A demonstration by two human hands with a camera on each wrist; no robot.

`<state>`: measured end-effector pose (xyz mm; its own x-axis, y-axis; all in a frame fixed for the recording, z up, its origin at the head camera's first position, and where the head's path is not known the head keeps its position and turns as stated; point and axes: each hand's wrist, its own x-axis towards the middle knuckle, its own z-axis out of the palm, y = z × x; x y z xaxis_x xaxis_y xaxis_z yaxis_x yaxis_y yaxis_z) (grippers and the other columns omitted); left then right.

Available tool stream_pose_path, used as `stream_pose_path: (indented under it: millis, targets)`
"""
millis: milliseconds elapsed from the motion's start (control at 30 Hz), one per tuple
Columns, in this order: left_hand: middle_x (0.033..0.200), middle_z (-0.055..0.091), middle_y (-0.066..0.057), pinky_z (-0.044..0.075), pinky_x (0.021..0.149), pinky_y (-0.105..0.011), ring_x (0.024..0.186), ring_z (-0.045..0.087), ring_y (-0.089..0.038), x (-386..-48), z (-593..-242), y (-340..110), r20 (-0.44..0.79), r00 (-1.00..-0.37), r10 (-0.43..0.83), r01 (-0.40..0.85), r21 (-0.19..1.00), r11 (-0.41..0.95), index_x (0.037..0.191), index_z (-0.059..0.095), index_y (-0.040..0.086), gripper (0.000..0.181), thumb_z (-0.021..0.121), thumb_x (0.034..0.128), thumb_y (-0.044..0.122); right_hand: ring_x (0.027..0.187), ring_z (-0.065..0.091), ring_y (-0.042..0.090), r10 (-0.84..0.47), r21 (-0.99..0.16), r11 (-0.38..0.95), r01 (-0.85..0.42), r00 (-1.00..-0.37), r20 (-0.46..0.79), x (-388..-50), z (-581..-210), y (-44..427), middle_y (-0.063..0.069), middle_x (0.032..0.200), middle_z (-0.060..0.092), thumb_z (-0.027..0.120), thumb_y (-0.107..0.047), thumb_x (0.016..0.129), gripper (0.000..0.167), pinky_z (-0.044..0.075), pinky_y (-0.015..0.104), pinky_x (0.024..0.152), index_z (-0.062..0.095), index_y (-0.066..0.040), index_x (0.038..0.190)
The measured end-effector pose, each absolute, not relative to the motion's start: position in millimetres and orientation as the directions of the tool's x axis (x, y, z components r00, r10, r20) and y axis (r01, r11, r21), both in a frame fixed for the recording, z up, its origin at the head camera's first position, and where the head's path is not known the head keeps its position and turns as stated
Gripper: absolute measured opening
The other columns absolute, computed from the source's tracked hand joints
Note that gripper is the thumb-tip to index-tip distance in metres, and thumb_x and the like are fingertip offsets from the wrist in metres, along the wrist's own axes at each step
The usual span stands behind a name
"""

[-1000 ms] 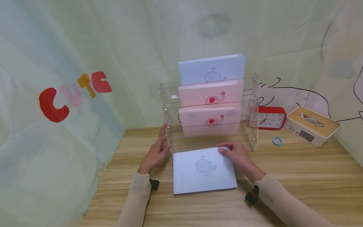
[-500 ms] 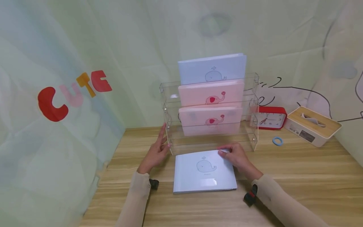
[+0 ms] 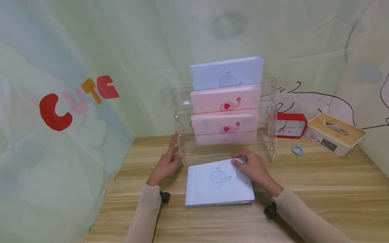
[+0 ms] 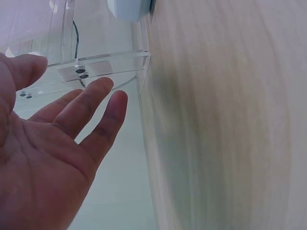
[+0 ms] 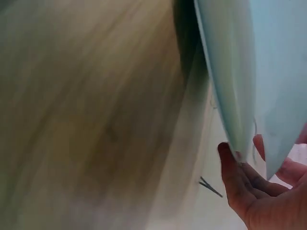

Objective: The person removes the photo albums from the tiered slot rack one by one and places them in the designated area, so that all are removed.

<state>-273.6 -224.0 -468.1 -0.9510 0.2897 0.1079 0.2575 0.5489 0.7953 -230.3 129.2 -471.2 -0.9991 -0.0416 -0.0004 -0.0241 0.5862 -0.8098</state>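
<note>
A pale blue booklet (image 3: pixel 218 190) with a whale drawing lies on the table before a clear acrylic rack (image 3: pixel 264 145). My right hand (image 3: pixel 254 169) pinches the booklet's far right corner, thumb on the cover. In the right wrist view the booklet (image 5: pixel 280 67) shows a gap between its layers, held by the right hand (image 5: pixel 268 206). My left hand (image 3: pixel 165 167) touches the rack's left side with extended fingers. The left wrist view shows that hand (image 4: pixel 43 158) spread beside the rack's edge. Two pink elephant booklets (image 3: pixel 225 135) and another whale booklet (image 3: pixel 206 76) stand in the rack's tiers.
A red alarm clock (image 3: pixel 291 125) stands right of the rack. Beside it is a tissue box (image 3: pixel 334 135) with a wooden lid. A small blue ring (image 3: pixel 297 150) lies in front of them on the wooden table (image 3: pixel 319 189). A printed curtain hangs behind.
The near booklet's cover tilts a little as my right hand shifts slightly at its corner, and its lower right edge parts from the layers beneath. My left hand stays against the rack.
</note>
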Motion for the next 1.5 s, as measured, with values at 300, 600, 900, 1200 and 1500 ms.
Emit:
stream_pose_path:
  millis: [300,600,900,1200,1500]
  targets:
    - [0.167,0.045,-0.023,0.05,0.114,-0.061,0.136,0.065,-0.044,-273.5,-467.0,-223.3,0.115,-0.949,0.295,0.268,0.787,0.555,0.167,-0.007,0.059,0.093,0.056,0.112,0.017,0.104,0.07,0.029,-0.05,-0.706,0.682,-0.193,-0.975,0.217,-214.9,-460.2,133.7,0.013,0.123,0.079,0.067,-0.023,0.104,0.029,0.059,0.048,0.091,0.076,-0.007,0.126]
    - [0.169,0.043,-0.022,0.046,0.117,-0.064,0.135,0.065,-0.046,-272.6,-467.6,-225.7,0.102,-0.952,0.289,0.256,0.781,0.569,0.165,-0.008,0.062,0.092,0.055,0.1129,0.022,0.11,0.073,0.037,-0.065,-0.674,0.638,-0.373,-0.898,0.435,-215.8,-436.7,149.6,0.018,0.118,0.077,0.069,-0.013,0.102,0.024,0.061,0.058,0.096,0.071,-0.001,0.123]
    - [0.169,0.043,-0.022,0.047,0.116,-0.065,0.134,0.066,-0.046,-273.2,-469.1,-226.4,0.109,-0.949,0.294,0.267,0.775,0.573,0.166,-0.008,0.06,0.09,0.055,0.113,0.022,0.117,0.07,0.036,0.01,-0.586,0.656,-0.476,-0.77,0.637,-228.2,-412.0,168.8,0.017,0.13,0.075,0.076,-0.011,0.099,0.034,0.059,0.055,0.096,0.069,-0.002,0.131]
    - [0.168,0.044,-0.021,0.053,0.107,-0.059,0.13,0.07,-0.043,-274.8,-469.2,-225.5,0.121,-0.948,0.295,0.279,0.767,0.578,0.167,-0.008,0.059,0.091,0.055,0.1128,0.023,0.136,0.054,0.041,0.076,-0.557,0.67,-0.491,-0.701,0.709,-246.3,-393.9,179.3,0.022,0.138,0.064,0.08,-0.005,0.091,0.042,0.045,0.067,0.112,0.068,0.0,0.132]
    - [0.167,0.045,-0.022,0.051,0.11,-0.064,0.131,0.069,-0.044,-274.3,-469.0,-224.8,0.121,-0.948,0.293,0.276,0.77,0.575,0.166,-0.008,0.06,0.091,0.056,0.1127,0.023,0.138,0.054,0.038,0.032,-0.598,0.642,-0.48,-0.762,0.647,-260.3,-387.8,181.0,0.018,0.149,0.061,0.079,-0.01,0.095,0.052,0.046,0.068,0.112,0.061,-0.005,0.144]
